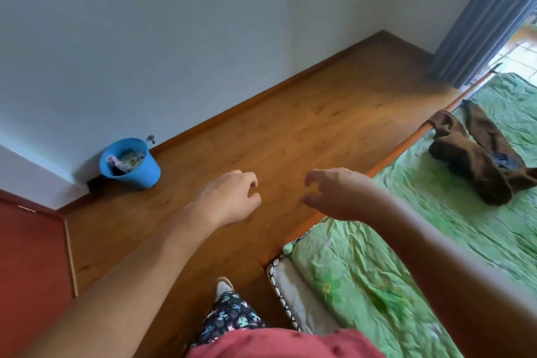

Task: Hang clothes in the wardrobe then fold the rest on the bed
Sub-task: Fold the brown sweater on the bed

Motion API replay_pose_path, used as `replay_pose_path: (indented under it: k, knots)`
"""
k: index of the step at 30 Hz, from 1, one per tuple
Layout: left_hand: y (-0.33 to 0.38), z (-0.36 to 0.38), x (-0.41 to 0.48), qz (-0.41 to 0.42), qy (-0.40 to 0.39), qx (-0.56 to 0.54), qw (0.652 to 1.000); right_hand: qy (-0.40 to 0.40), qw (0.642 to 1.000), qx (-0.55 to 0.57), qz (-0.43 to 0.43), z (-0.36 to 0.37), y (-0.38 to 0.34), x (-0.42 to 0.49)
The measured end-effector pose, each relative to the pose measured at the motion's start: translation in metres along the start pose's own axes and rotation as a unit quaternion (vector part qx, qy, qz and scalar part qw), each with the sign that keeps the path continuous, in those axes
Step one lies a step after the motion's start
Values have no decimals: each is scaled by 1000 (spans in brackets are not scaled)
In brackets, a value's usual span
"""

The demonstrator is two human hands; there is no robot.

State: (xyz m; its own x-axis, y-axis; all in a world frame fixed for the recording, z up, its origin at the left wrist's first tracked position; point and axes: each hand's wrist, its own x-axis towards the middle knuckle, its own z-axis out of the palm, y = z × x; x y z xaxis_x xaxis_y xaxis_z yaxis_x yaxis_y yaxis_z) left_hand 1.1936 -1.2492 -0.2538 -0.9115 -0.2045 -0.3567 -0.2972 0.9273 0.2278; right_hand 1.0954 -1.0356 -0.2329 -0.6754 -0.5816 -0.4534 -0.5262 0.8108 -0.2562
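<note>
Since the brown garment point(476, 160) lies crumpled on the bed's green sheet point(436, 241), with one end draped over the orange bed rail point(386, 164), it looks soft, light and limp, likely to sag wherever it is lifted. Taking it by a hem or waistband would probably let it hang straight. Some blue fabric point(498, 160) sits in its folds. Well apart from it, the left hand point(229, 197) and right hand point(337, 195) hover over the wooden floor point(261, 125), fingers loosely curled, holding nothing. A blue bucket point(130, 164) stands by the wall.
</note>
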Motion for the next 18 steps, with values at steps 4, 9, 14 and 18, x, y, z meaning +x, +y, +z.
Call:
replay_pose_path:
  k: [4,9,14,18]
  knots:
    - [-56,-22,64,21,13,-4,1000,2,1000,4,14,-12,-27,79]
    - [-144,-65,147,50,18,14,998,-3,998,40,39,-30,-83,191]
    - [-213,-123,211,66,38,44,996,18,998,53,41,-71,-137,284]
    - [-223,-149,268,93,28,54,994,28,995,71,65,-95,-132,319]
